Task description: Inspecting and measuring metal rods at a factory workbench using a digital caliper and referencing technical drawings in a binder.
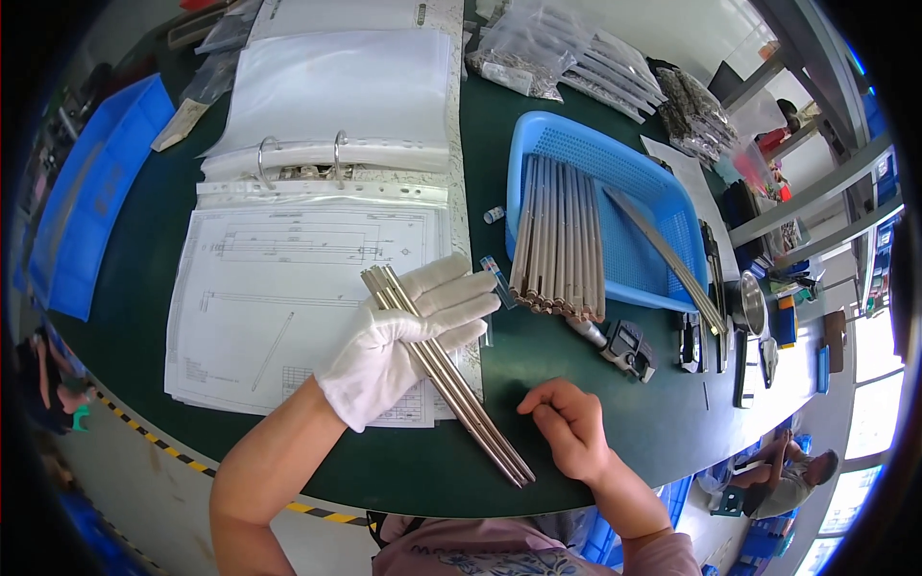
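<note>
Desk (576, 403) was green, with an open binder (327, 154) at the person's left front. Blue basket (653, 211) stood right of it, a row of rods (560, 240) inside. Gloved left hand (408, 331), grip closed around a few long rods (447, 379) slanting over the drawing sheet (279, 298). Bare right hand (571, 427) rested on the desk beside the rods' near end, grip narrow, fingers curled, holding nothing.

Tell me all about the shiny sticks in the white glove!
The metal rods are a small bundle of long, thin, silvery bars that look like steel. They lie side by side, slanting from upper left to lower right over the drawing sheet and green table. The gloved left hand grips them around the middle; the bare right hand rests close by, not touching.
</note>
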`<action>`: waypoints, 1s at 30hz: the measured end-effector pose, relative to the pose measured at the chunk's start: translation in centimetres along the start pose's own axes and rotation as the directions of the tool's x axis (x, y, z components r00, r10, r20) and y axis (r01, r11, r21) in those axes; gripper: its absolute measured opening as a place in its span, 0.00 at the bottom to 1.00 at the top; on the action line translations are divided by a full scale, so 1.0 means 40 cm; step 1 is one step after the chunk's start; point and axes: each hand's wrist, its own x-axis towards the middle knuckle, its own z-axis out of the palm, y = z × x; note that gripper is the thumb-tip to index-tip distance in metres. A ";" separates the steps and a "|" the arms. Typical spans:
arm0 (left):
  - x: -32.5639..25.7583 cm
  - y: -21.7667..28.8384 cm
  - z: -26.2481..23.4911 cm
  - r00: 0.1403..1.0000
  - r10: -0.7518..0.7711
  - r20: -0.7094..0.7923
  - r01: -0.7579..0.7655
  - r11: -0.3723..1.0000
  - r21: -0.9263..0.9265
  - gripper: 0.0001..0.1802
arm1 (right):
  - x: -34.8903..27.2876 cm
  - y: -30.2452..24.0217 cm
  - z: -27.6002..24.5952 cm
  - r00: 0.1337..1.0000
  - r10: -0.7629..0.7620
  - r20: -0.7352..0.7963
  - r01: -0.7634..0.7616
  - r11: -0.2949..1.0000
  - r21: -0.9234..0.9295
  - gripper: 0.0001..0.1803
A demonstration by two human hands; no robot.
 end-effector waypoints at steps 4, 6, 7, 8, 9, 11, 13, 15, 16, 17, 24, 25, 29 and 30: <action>0.002 -0.001 0.005 1.000 -0.004 -0.015 0.003 0.999 -0.038 0.34 | 0.007 -0.029 0.008 0.991 -0.069 0.117 0.104 0.937 -0.333 0.05; 0.003 -0.003 0.002 1.000 0.000 -0.010 -0.001 0.999 -0.033 0.34 | 0.012 -0.046 0.013 0.980 -0.072 0.185 0.140 0.911 -0.388 0.06; 0.004 -0.004 0.001 1.000 0.010 -0.008 -0.010 0.999 -0.034 0.33 | 0.011 -0.045 0.014 0.981 -0.072 0.182 0.139 0.912 -0.386 0.06; 0.004 -0.004 0.001 1.000 0.019 -0.006 -0.019 0.999 -0.036 0.32 | 0.010 -0.042 0.015 0.980 -0.070 0.186 0.138 0.914 -0.383 0.06; 0.004 -0.004 0.003 1.000 0.017 -0.005 -0.017 0.999 -0.033 0.32 | 0.010 -0.042 0.016 0.979 -0.068 0.190 0.137 0.915 -0.379 0.05; 0.004 -0.004 0.004 0.999 0.023 -0.025 -0.023 1.000 0.005 0.30 | 0.010 -0.044 0.017 0.984 -0.046 0.174 0.109 0.922 -0.371 0.06; 0.005 -0.002 0.006 0.999 0.021 -0.036 -0.021 1.000 0.001 0.29 | 0.011 -0.044 0.018 0.987 -0.025 0.161 0.083 0.929 -0.362 0.06; 0.006 -0.001 0.007 0.999 0.020 -0.049 -0.021 1.000 -0.003 0.28 | 0.014 -0.043 0.019 0.986 -0.052 0.161 0.109 0.921 -0.373 0.06; 0.007 -0.002 0.006 0.999 0.017 -0.052 -0.018 1.000 -0.016 0.27 | 0.014 -0.042 0.020 0.985 -0.052 0.163 0.110 0.922 -0.371 0.06; 0.008 -0.003 0.005 0.998 0.014 -0.054 -0.015 0.999 -0.028 0.27 | 0.015 -0.040 0.021 0.985 -0.061 0.162 0.117 0.923 -0.366 0.06; 0.007 -0.012 -0.003 0.998 0.018 -0.053 -0.020 0.999 -0.031 0.26 | 0.006 -0.033 0.005 0.998 -0.054 -0.039 0.043 0.968 -0.247 0.06; 0.007 -0.011 -0.002 0.998 0.015 -0.069 -0.016 1.000 -0.024 0.28 | 0.007 -0.028 -0.001 0.998 -0.053 -0.035 0.043 0.968 -0.249 0.06; 0.005 -0.013 -0.009 0.998 0.013 -0.066 -0.016 0.999 -0.050 0.28 | 0.038 -0.019 -0.001 0.937 -0.348 -0.014 0.321 0.878 -0.354 0.05; 0.004 -0.013 -0.008 0.998 0.015 -0.065 -0.019 0.998 -0.054 0.28 | 0.048 -0.020 0.003 0.840 -0.543 0.002 0.498 0.768 -0.402 0.06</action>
